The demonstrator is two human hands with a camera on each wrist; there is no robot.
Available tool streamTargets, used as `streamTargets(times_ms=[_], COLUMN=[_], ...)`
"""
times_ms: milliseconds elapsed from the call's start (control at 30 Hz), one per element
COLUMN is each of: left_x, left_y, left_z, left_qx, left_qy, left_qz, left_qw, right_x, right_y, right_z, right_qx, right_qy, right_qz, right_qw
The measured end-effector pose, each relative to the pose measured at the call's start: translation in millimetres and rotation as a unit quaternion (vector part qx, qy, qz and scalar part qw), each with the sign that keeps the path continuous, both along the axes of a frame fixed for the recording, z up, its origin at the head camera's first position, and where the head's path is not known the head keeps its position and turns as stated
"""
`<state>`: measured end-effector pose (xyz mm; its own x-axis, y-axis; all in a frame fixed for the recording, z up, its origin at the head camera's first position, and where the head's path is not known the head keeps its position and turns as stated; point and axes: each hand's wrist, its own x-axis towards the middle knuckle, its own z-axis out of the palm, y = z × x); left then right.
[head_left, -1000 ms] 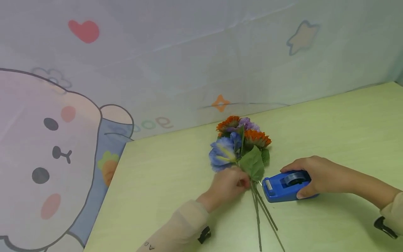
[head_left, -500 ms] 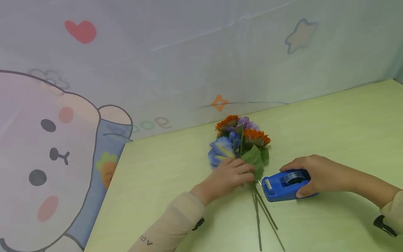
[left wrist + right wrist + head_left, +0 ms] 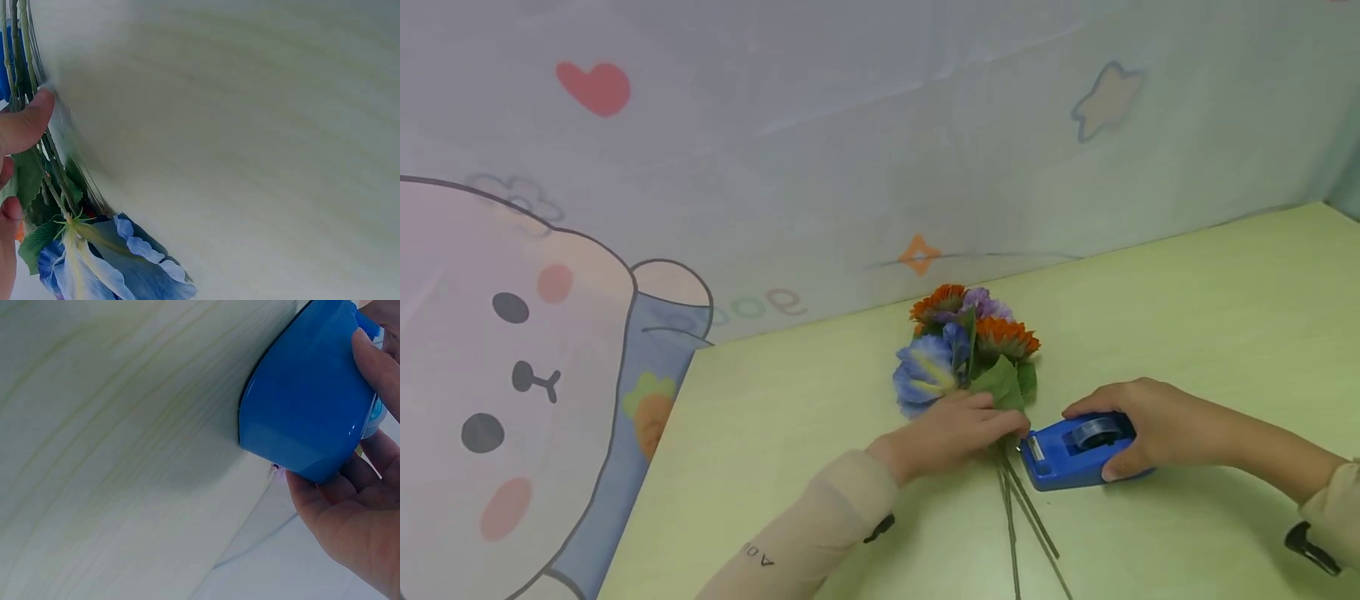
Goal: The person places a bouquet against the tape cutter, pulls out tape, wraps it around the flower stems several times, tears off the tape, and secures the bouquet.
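Note:
A bunch of flowers [image 3: 977, 342] lies on the table, with orange, purple and blue blooms and green leaves. My left hand [image 3: 955, 429] reaches across the stems just below the blooms. In the left wrist view, its thumb [image 3: 31, 119] presses against the stems [image 3: 56, 165], while the other fingers are partly out of frame. A short clear shine lies beside the thumb tip, too faint to identify. My right hand [image 3: 1165, 425] grips a blue tape dispenser [image 3: 1063, 467] from behind and above. The dispenser holds a roll of clear tape [image 3: 1097, 433], and its cutting end faces the stems.
The light wood-grain table [image 3: 775, 392] runs back to a pale cloth backdrop [image 3: 820, 150] printed with a cartoon bear [image 3: 490, 375]. Bare stem ends [image 3: 1037, 525] fan out towards the front edge of the head view.
My left hand has gone from curled beside the stems to stretched across them, its fingertips nearer the tape dispenser. The right hand and dispenser stay in nearly the same place.

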<state>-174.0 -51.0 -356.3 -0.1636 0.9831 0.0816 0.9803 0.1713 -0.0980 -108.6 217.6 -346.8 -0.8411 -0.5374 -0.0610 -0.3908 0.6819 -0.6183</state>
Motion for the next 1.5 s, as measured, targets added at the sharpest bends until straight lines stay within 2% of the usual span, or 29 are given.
streamTargets(times_ms=[133,300,500,633,900,1100,1200,1367,1500], left_x=[-0.4,-2.2,2.0,4.3,7.1,8.6,10.5,13.6,14.5], left_y=[4.1,10.5,15.2,12.8,0.6,-9.2,-13.1,-15.6,-17.0], left_z=[3.2,7.5,18.2,19.7,17.2,12.4,8.6,4.4,2.6], left_qx=[-0.038,-0.054,-0.098,-0.106,-0.075,-0.012,0.032,0.094,0.116], left_qy=[-0.032,-0.045,-0.021,0.025,0.098,0.148,0.192,0.271,0.286], left_qz=[0.022,0.018,0.024,0.023,0.005,-0.02,-0.034,-0.043,-0.056], left_qw=[0.9985,0.9974,0.9946,0.9938,0.9924,0.9888,0.9804,0.957,0.9496], right_x=[2.4,5.2,6.4,6.6,7.5,8.1,8.3,8.5,8.6], right_y=[0.0,1.1,4.7,3.9,4.0,3.9,3.3,2.7,2.7], right_z=[2.3,5.8,9.2,10.4,10.6,8.8,7.9,7.3,6.4], right_qx=[0.002,0.006,0.007,0.007,0.01,0.011,0.009,0.006,0.004], right_qy=[0.002,0.002,0.006,0.005,0.007,0.0,-0.001,0.003,0.007], right_qz=[0.003,0.003,0.004,0.001,-0.002,-0.008,-0.01,-0.012,-0.011], right_qw=[1.0,1.0,0.9999,1.0,0.9999,0.9999,0.9999,0.9999,0.9999])
